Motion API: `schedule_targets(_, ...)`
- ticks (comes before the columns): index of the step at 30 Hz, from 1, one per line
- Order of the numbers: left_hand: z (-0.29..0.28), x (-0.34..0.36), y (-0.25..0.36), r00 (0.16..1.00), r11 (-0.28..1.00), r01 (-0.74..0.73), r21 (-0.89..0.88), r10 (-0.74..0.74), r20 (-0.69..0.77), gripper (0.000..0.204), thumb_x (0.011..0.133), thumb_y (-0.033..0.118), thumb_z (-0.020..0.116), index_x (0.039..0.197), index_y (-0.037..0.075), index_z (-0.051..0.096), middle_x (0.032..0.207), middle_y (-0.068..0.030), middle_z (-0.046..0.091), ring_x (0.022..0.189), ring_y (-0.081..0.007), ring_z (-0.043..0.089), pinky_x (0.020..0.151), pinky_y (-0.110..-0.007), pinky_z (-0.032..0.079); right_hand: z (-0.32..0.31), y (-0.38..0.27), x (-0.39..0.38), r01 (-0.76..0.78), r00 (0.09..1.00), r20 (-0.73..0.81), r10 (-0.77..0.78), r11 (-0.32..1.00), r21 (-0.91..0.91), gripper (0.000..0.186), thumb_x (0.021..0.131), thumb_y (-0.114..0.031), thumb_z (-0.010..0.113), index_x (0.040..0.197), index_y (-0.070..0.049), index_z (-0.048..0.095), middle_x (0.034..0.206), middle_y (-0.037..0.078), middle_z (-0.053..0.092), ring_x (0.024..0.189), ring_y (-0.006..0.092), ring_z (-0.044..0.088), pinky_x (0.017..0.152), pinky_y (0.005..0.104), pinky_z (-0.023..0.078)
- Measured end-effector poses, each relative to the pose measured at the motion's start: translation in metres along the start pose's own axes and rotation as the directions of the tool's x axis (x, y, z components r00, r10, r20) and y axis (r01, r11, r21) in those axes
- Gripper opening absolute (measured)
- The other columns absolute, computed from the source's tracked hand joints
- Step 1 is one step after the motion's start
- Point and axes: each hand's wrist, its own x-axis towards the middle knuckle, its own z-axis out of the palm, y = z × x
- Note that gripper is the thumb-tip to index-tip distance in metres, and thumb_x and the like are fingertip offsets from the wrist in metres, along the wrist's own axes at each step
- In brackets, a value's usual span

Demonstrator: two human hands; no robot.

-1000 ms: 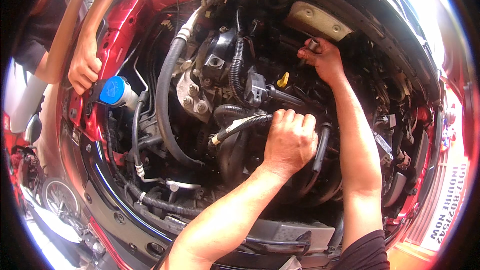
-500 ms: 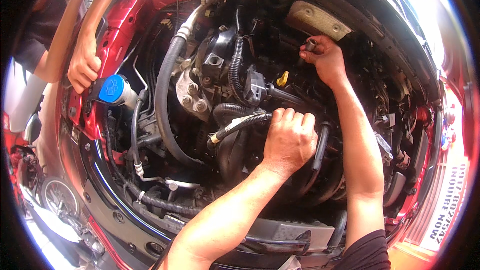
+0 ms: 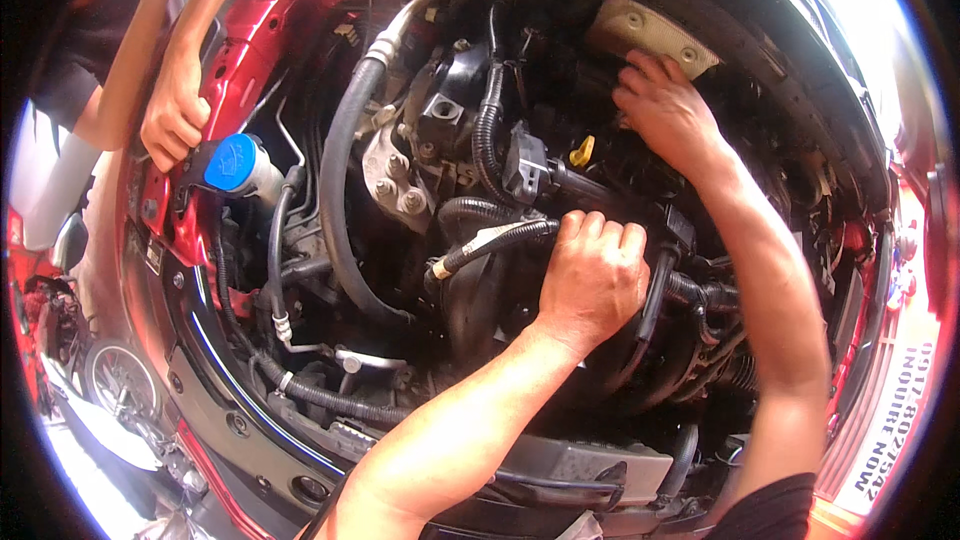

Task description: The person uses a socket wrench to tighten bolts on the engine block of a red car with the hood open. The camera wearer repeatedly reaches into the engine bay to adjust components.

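Observation:
My left hand (image 3: 598,275) is closed in a fist over the engine, gripping a black corrugated wiring harness (image 3: 510,237) whose taped end sticks out to its left. Farther back, my right hand (image 3: 668,110) reaches down beside the beige heat shield (image 3: 655,32). Its fingers curl downward, and whatever lies under them is hidden. Between my hands, a yellow dipstick handle (image 3: 582,150) stands up from the dark engine. Left of that handle sits a black plastic sensor housing (image 3: 527,164) at the end of a pipe.
At the left, another person's hand (image 3: 174,120) rests on the red fender edge (image 3: 228,65), near a blue-capped washer reservoir (image 3: 231,164). A thick black hose (image 3: 342,170) curves past a metal mount (image 3: 392,175). The front panel (image 3: 590,467) runs along the near side.
My right hand has turned over and lowered, and the dark cylindrical socket seen in its fingers is now out of sight. My left hand keeps its grip on the harness. The view shifted slightly.

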Motion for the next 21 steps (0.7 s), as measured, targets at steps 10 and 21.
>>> schedule_targets(10,0.003,0.001,0.004,0.999,0.996,0.026,-0.082,-0.029,-0.033,0.014,0.076,0.015,0.068,0.081,0.009,0.057,0.075,-0.0096,0.06,0.081,-0.0287,0.058,0.086,-0.042,0.043,0.005,0.012,0.065,-0.01,0.644,0.76,0.085,0.995,-0.103,0.029,0.091,-0.032,0.068,0.089,-0.005,0.078,0.091,0.017,0.074,0.087,0.0347,0.072,0.079,0.045,0.056)
schedule_targets(21,0.001,0.001,-0.001,1.0,0.999,0.02,-0.034,-0.02,-0.015,0.013,0.077,0.016,0.068,0.08,0.01,0.056,0.076,-0.0098,0.06,0.083,-0.0285,0.058,0.086,-0.042,0.042,0.013,0.017,0.032,0.187,0.944,0.286,-0.165,0.981,-0.054,0.029,0.093,-0.03,0.06,0.082,-0.006,0.073,0.082,0.017,0.071,0.081,0.0345,0.07,0.071,0.0476,0.054)
